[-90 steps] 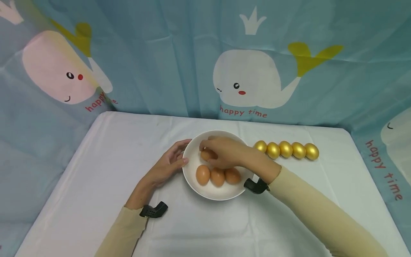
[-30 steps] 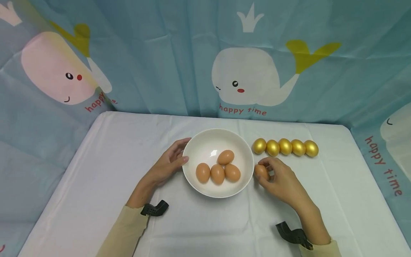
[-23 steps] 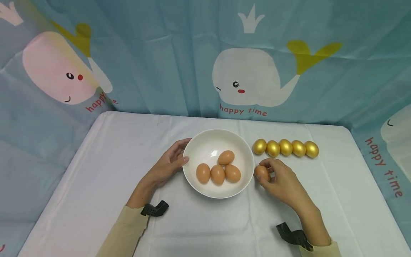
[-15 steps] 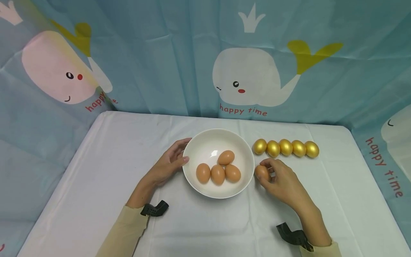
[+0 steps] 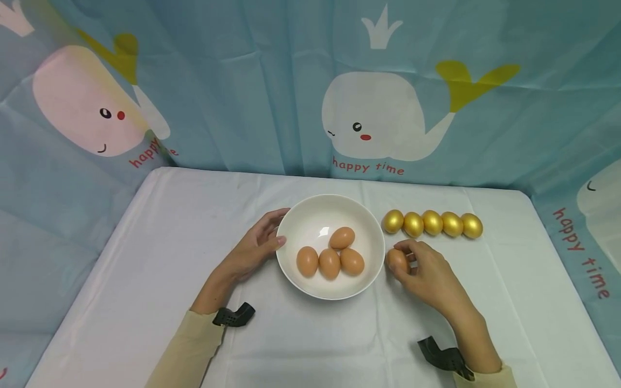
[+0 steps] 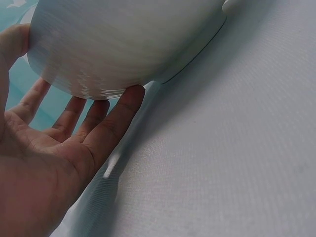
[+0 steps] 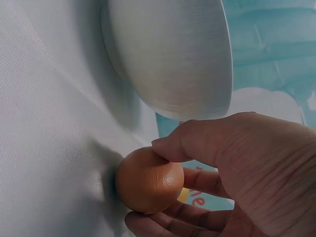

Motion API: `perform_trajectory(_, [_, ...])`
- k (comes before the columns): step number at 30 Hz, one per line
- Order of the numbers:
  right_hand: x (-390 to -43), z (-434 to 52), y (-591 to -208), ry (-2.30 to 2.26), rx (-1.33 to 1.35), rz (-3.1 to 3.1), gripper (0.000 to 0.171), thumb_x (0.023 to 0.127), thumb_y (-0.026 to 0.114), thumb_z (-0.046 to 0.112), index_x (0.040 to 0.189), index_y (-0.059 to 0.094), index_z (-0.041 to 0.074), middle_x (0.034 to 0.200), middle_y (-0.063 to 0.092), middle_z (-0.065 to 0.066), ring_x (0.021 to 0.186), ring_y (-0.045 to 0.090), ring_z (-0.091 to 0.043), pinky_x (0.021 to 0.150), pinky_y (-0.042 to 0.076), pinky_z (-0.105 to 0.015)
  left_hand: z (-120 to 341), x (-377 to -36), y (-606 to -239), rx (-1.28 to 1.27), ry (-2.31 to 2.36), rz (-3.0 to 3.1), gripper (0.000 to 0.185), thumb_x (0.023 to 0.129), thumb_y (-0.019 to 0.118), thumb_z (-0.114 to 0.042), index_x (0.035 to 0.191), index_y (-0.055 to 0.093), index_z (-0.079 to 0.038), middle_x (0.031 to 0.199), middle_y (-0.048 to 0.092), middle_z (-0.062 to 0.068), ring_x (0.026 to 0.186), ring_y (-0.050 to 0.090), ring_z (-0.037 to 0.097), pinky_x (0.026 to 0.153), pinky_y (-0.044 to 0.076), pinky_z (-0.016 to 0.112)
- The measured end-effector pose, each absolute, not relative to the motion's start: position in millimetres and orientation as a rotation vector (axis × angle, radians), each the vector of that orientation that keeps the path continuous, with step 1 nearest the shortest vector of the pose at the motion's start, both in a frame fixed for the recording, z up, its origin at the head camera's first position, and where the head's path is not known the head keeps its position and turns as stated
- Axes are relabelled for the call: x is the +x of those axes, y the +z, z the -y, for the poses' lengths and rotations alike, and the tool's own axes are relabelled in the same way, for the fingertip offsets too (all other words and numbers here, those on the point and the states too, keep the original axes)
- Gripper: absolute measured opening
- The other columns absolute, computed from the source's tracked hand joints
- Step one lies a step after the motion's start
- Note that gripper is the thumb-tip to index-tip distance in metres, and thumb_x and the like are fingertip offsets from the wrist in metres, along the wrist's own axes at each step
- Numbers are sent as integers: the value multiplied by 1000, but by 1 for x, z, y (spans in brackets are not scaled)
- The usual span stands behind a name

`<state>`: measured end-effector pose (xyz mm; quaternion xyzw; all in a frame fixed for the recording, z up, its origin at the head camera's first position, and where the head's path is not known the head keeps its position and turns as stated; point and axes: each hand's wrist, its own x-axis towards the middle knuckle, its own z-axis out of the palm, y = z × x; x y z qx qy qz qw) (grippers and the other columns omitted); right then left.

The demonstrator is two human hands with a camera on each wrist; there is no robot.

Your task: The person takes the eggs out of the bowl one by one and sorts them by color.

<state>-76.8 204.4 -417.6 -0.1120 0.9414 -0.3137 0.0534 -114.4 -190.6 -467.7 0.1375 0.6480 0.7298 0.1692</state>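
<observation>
In the head view a white bowl [image 5: 310,215] stands mid-table with several brown eggs [image 5: 329,263] inside. My left hand [image 5: 254,245] holds its left side. The left wrist view shows that thumb at the rim and the fingertips against the outer wall of the bowl [image 6: 113,44]. Just right of the bowl, my right hand [image 5: 427,275] holds another brown egg [image 5: 396,261] between thumb and fingers, low by the tablecloth. Seen from the right wrist, this egg [image 7: 148,180] has the thumb on top and fingers around its far side; whether it touches the cloth I cannot tell.
Several gold eggs [image 5: 432,222] lie in a row behind the right hand, close to the bowl's right side. A white cloth [image 5: 310,345] covers the table. A blue curtain [image 5: 271,108] with whale prints hangs behind the far edge.
Three seconds ago my right hand was inside the bowl with a brown egg; it has moved right, outside the bowl, with a brown egg held. Over the last second nothing visibly changed.
</observation>
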Motion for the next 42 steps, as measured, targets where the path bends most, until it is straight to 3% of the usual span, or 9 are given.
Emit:
perform_trajectory(16, [-75,-204,-418,-953,-365,-2863,39,99,76,24,131,68,4,125,73,-15,108,73,-29,86,65,-44,191,-112,-466,389,2076,-1856,67,103,63,-10,163,33,-11,166,39,18,140,56,11,102,59,28])
perform_trajectory(42, [-71,-202,-412,-864,-366,-2926,43,100,74,29,136,66,6,130,70,-17,111,71,-33,89,63,-49,191,-115,-469,390,2075,-1850,67,102,64,-11,163,34,-13,166,39,16,142,56,13,103,59,28])
